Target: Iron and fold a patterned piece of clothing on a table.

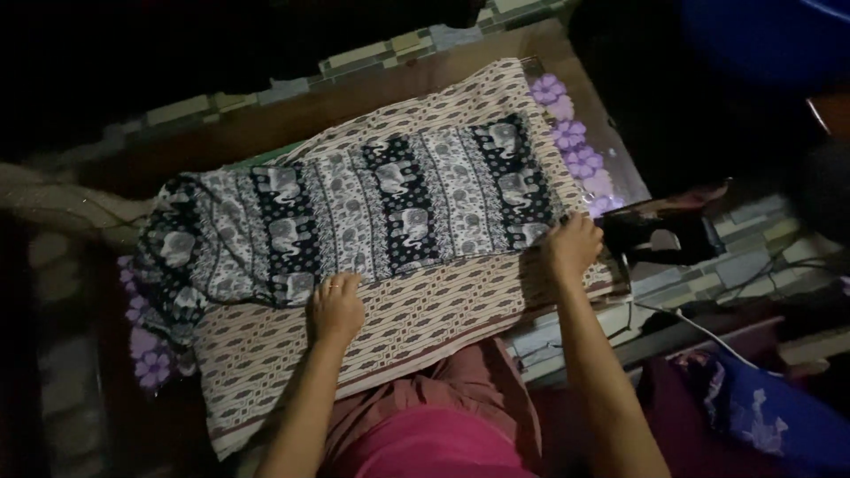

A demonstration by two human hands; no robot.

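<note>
The elephant-print garment (354,217) already lies spread flat on the patterned cloth (390,323), though its far-left end looks bunched. The left hand (336,310) presses open-palmed on its near edge; the right hand (571,246) pinches its right corner, just left of the iron (655,235).

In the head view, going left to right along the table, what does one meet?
Purple flower-print cover → left hand flat on the elephant-print garment → right hand at the garment's right edge → dark iron → blue cloth.

both arms reach forward, left hand (336,308) flat, right hand (572,245) curled.
</note>
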